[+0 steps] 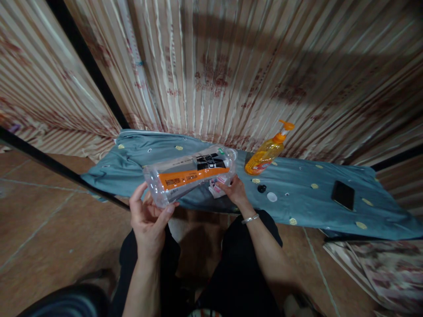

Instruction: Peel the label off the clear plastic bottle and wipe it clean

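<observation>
A large clear plastic bottle (190, 172) with an orange, grey and black label is tilted on its side above the blue cloth. My left hand (148, 215) grips its base, thumb underneath and fingers behind. Close to the bottle's neck, my right hand (235, 191) pinches a small white and pink piece (216, 188), perhaps a cloth or tissue, against or just below the bottle's side. Whether the right fingers also touch the bottle is hard to see. An orange pump bottle (264, 156) with yellow liquid stands behind my right hand.
Blue patterned cloth (307, 207) covers a narrow surface. On it lie a small black cap (261, 188), a white disc (272, 197) and a dark phone (343, 195). A striped curtain (211, 66) hangs behind, with black poles (89, 66) at the left.
</observation>
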The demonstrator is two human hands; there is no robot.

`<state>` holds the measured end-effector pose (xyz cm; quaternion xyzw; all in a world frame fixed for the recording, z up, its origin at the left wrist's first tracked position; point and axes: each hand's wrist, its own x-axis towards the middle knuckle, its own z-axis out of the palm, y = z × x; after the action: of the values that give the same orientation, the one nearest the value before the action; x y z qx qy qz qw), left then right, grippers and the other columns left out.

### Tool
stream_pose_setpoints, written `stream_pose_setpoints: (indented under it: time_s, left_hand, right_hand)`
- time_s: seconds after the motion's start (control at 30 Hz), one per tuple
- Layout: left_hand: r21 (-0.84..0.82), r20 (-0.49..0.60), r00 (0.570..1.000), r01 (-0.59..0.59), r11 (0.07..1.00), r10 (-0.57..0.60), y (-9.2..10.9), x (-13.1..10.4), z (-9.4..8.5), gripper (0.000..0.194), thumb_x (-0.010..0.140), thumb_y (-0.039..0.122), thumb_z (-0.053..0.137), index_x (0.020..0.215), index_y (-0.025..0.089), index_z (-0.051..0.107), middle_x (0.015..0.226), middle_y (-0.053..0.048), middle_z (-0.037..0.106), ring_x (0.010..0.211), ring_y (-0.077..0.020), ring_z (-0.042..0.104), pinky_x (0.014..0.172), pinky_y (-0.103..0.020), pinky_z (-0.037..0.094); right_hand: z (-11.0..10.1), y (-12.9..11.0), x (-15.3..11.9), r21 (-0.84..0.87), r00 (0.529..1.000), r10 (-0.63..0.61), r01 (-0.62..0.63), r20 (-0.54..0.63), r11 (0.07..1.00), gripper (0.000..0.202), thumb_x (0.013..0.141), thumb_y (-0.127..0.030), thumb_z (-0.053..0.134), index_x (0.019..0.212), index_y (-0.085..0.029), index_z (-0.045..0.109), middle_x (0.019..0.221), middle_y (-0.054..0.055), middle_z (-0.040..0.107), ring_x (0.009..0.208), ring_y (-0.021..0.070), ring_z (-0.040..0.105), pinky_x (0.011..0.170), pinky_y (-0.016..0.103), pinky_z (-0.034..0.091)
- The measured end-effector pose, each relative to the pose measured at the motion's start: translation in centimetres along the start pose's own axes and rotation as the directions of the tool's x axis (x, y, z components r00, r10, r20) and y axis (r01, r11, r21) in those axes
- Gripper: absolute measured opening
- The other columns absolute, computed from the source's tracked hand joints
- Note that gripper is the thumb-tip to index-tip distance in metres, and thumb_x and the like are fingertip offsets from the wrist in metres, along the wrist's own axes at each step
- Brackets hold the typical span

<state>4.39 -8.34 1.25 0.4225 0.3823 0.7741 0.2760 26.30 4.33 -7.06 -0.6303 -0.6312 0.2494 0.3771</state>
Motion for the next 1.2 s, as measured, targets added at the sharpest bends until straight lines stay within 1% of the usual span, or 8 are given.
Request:
stream_pose_setpoints:
  time_s: [0.13,0.3,0.5,0.67,0.83,0.97,1.07,1.2]
  left_hand:
    - [-0.010,0.001,1.000,-0.008,1.000,0.008,0.06,0.01,0.04,0.059,0.070,0.014,0.080,0.124,0.024,0.057,0.109,-0.005,0.069,0.081,-0.0155,0.070,0.063,-0.023,0.061]
    - [-0.031,0.017,1.000,-0.017,0.999,0.017,0.00,0.04,0.00,0.060,0.071,0.010,0.078,0.125,0.025,0.057,0.107,-0.004,0.070,0.079,-0.0148,0.071,0.064,-0.023,0.061]
    - [-0.028,0.016,1.000,-0.017,0.999,0.017,-0.05,0.01,-0.04,0.060,0.071,0.011,0.079,0.126,0.026,0.057,0.108,-0.005,0.069,0.080,-0.0159,0.070,0.063,-0.024,0.062]
    - [-0.033,0.022,1.000,-0.017,0.999,0.018,-0.02,0.03,-0.04,0.061,0.071,0.010,0.078,0.125,0.026,0.057,0.107,-0.004,0.069,0.079,-0.0153,0.070,0.064,-0.024,0.062]
    - [-0.008,0.008,1.000,-0.009,1.000,0.009,0.03,0.01,-0.02,0.060,0.071,0.012,0.079,0.125,0.025,0.057,0.108,-0.005,0.069,0.080,-0.0162,0.070,0.063,-0.024,0.061]
    - [0.001,0.003,1.000,0.001,1.000,-0.001,0.01,-0.04,-0.07,0.061,0.070,0.014,0.080,0.125,0.024,0.056,0.107,-0.005,0.069,0.079,-0.0162,0.070,0.063,-0.024,0.061]
    - [0.008,-0.006,1.000,0.007,1.000,-0.007,-0.07,-0.02,-0.10,0.061,0.070,0.016,0.080,0.125,0.024,0.055,0.107,-0.005,0.069,0.078,-0.0159,0.070,0.063,-0.024,0.061]
    - [0.002,-0.013,1.000,0.019,1.000,-0.019,-0.11,0.00,-0.08,0.062,0.069,0.018,0.082,0.125,0.023,0.055,0.106,-0.006,0.068,0.077,-0.0159,0.070,0.063,-0.025,0.061]
  right_hand:
    - [-0.02,-0.03,0.05,-0.005,1.000,0.012,-0.012,0.022,1.000,0.056,0.066,-0.055,0.074,0.104,-0.017,0.058,0.094,0.011,0.071,0.086,0.0276,0.068,0.078,0.042,0.053]
    - [0.01,-0.11,-0.01,0.015,1.000,-0.003,0.003,0.001,1.000,0.052,0.066,-0.051,0.074,0.103,-0.019,0.058,0.093,0.010,0.071,0.087,0.0281,0.068,0.079,0.042,0.054]
    - [0.04,-0.01,-0.06,0.020,1.000,-0.023,0.024,-0.008,1.000,0.056,0.066,-0.055,0.073,0.105,-0.018,0.058,0.095,0.011,0.071,0.088,0.0286,0.068,0.080,0.042,0.054]
    - [0.13,0.21,0.06,0.000,1.000,-0.018,0.018,-0.005,1.000,0.056,0.066,-0.059,0.072,0.102,-0.019,0.058,0.093,0.010,0.072,0.088,0.0288,0.068,0.079,0.042,0.054]
    - [0.06,0.02,0.01,0.022,1.000,-0.019,0.019,-0.002,1.000,0.056,0.065,-0.058,0.072,0.104,-0.019,0.058,0.095,0.010,0.071,0.089,0.0278,0.068,0.081,0.041,0.054]
    - [-0.09,-0.21,-0.06,0.019,1.000,0.000,0.000,0.000,1.000,0.055,0.065,-0.056,0.074,0.103,-0.019,0.058,0.095,0.010,0.071,0.089,0.0285,0.068,0.080,0.042,0.054]
    - [-0.11,-0.23,-0.05,0.021,1.000,0.009,-0.009,-0.003,1.000,0.055,0.064,-0.055,0.075,0.102,-0.020,0.058,0.094,0.010,0.071,0.088,0.0290,0.068,0.080,0.043,0.054]
    - [-0.06,-0.21,-0.05,0.027,1.000,-0.004,0.004,-0.009,1.000,0.054,0.064,-0.054,0.075,0.103,-0.020,0.057,0.095,0.009,0.071,0.089,0.0286,0.068,0.081,0.043,0.054]
